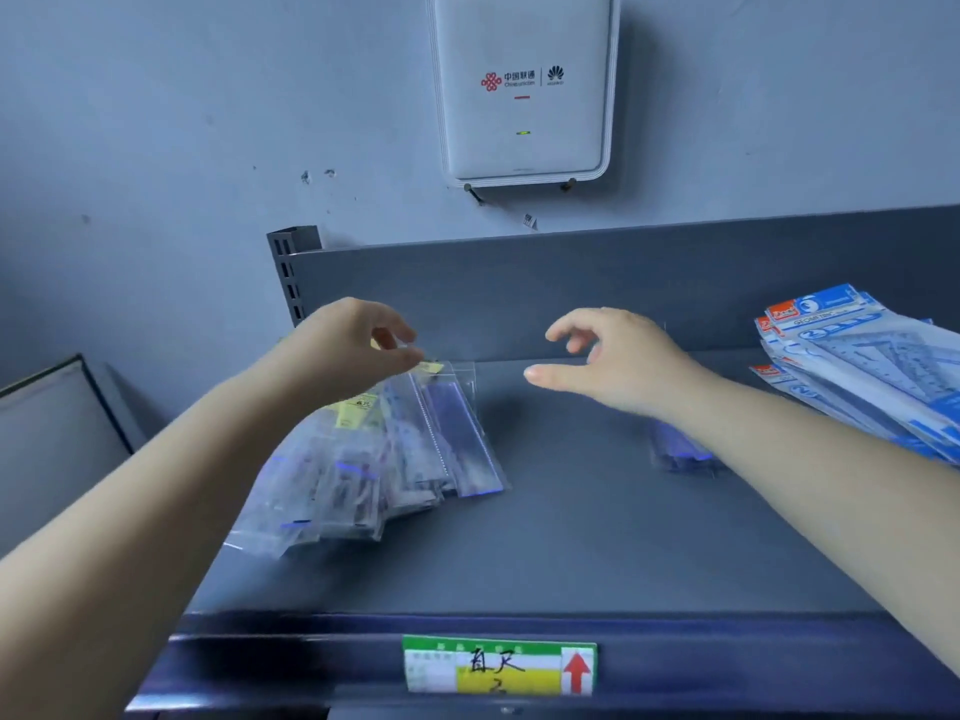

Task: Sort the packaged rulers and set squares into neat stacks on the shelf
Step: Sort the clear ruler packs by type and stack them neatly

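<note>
A loose, fanned pile of clear ruler packets [384,459] with yellow tags lies on the left of the grey shelf [571,553]. My left hand [353,340] hovers over the pile's far end, fingers loosely curled and thumb close to a yellow tag, with no clear grip on it. Over bare shelf in the middle, my right hand [613,356] is loosely curled and holds nothing. A small blurred clear packet [675,457] lies partly under my right forearm. A slanting stack of blue-and-white set square packs [862,366] lies at the right.
The shelf has a grey back panel [597,288] and a slotted upright post [291,272] at its left end. A green-and-yellow price label [498,665] sits on the front lip. A white router [524,85] hangs on the wall above. A grey framed panel [52,413] stands at the left.
</note>
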`<action>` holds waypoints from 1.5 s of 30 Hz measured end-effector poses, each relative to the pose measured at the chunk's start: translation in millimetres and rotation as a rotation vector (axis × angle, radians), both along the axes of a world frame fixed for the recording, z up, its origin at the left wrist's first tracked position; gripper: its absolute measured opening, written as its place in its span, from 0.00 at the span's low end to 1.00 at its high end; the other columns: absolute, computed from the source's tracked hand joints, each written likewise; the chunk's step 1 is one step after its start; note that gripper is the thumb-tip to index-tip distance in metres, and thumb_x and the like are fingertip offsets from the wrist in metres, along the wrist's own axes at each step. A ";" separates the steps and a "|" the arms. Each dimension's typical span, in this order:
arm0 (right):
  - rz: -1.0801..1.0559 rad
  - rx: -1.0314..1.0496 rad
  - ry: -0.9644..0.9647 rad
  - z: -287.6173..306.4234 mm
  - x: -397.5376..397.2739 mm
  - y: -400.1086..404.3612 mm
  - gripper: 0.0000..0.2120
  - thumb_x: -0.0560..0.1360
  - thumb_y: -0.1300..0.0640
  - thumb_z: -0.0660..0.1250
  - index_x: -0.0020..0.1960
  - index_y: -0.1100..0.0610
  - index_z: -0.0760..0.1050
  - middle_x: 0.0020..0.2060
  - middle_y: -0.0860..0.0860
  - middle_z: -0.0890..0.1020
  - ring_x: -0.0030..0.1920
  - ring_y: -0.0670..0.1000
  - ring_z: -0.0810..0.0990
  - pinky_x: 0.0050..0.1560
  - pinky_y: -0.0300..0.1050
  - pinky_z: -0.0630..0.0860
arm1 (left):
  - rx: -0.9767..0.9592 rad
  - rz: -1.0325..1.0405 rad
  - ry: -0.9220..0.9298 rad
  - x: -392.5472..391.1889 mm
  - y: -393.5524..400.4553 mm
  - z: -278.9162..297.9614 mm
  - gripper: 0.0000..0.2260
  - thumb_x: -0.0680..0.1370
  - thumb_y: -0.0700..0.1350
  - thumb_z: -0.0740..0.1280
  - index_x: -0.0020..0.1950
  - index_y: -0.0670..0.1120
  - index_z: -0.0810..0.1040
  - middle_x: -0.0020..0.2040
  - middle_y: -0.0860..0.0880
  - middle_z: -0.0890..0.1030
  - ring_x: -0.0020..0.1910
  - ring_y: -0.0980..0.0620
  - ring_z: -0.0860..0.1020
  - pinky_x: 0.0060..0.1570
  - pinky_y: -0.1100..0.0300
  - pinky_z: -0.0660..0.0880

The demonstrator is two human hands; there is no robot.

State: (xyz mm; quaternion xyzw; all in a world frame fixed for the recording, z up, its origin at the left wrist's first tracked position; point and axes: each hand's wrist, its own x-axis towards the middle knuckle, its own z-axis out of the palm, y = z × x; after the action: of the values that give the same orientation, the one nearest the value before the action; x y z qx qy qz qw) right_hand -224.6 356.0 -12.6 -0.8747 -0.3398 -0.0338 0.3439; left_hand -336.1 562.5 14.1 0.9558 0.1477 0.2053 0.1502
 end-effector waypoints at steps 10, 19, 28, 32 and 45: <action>0.170 -0.344 0.133 -5.5 -55.1 93.0 0.38 0.68 0.34 0.67 0.68 0.59 0.66 0.65 0.52 0.72 0.64 0.53 0.72 0.62 0.46 0.71 | 0.073 0.215 0.129 -40.7 34.7 -41.7 0.27 0.70 0.61 0.68 0.65 0.51 0.72 0.65 0.50 0.72 0.65 0.47 0.68 0.63 0.51 0.67; -0.007 -0.431 0.201 -8.4 -44.7 104.6 0.35 0.67 0.41 0.73 0.63 0.61 0.68 0.58 0.56 0.74 0.55 0.56 0.75 0.48 0.45 0.72 | -0.186 0.201 -0.011 -44.9 45.7 -56.0 0.32 0.68 0.58 0.73 0.68 0.46 0.70 0.66 0.48 0.69 0.65 0.48 0.69 0.62 0.54 0.68; -0.115 -0.233 0.379 -17.0 -30.7 99.9 0.25 0.64 0.53 0.78 0.35 0.57 0.60 0.36 0.51 0.66 0.39 0.54 0.67 0.32 0.44 0.60 | -0.195 0.184 -0.020 -44.8 46.6 -58.3 0.28 0.70 0.58 0.72 0.65 0.47 0.72 0.65 0.49 0.70 0.65 0.48 0.69 0.63 0.51 0.67; -0.096 -0.107 0.393 -22.6 -20.6 97.3 0.20 0.65 0.59 0.77 0.35 0.58 0.64 0.33 0.53 0.70 0.33 0.53 0.70 0.33 0.41 0.63 | -0.186 0.185 -0.013 -44.4 46.4 -58.5 0.26 0.70 0.58 0.71 0.64 0.47 0.72 0.65 0.49 0.70 0.65 0.48 0.68 0.63 0.52 0.67; 0.075 0.409 0.634 -17.0 -9.8 78.3 0.08 0.71 0.66 0.71 0.47 0.56 0.76 0.39 0.49 0.80 0.37 0.46 0.79 0.61 0.47 0.73 | -0.081 0.152 -0.067 -37.4 33.2 -32.2 0.16 0.74 0.56 0.67 0.60 0.51 0.76 0.62 0.53 0.75 0.63 0.50 0.70 0.60 0.55 0.65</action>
State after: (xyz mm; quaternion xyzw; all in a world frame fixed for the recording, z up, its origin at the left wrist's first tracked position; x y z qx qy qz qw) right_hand -234.5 434.3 -29.6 -0.7420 -0.2345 0.1843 0.6004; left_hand -373.5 595.7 -18.1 0.9276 0.2230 0.2417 0.1774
